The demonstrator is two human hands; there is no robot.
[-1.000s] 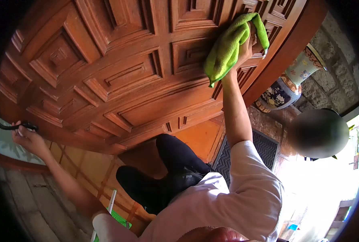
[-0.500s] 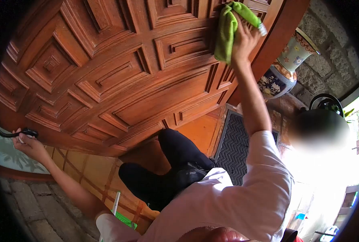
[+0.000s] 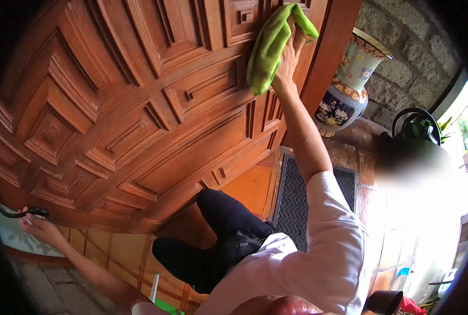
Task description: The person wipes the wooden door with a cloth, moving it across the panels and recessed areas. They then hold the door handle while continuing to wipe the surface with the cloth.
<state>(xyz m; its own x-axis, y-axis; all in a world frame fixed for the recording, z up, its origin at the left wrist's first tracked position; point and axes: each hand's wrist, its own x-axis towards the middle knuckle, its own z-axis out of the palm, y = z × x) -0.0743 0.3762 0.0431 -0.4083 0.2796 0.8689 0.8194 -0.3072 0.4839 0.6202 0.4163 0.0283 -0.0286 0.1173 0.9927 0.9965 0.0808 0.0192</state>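
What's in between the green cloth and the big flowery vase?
Between the green cloth and the flowery vase are the right hand, a strip of the wooden door and its brown frame, as the head view shows.

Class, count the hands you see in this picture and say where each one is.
2. The left hand is at the black door handle; the right hand is on the green cloth against the wooden door.

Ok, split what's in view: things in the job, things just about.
Apparently in the job:
- green cloth, in the right hand
- carved door
- black handle, in the left hand

Apparently just about:
- patterned vase
- black mat
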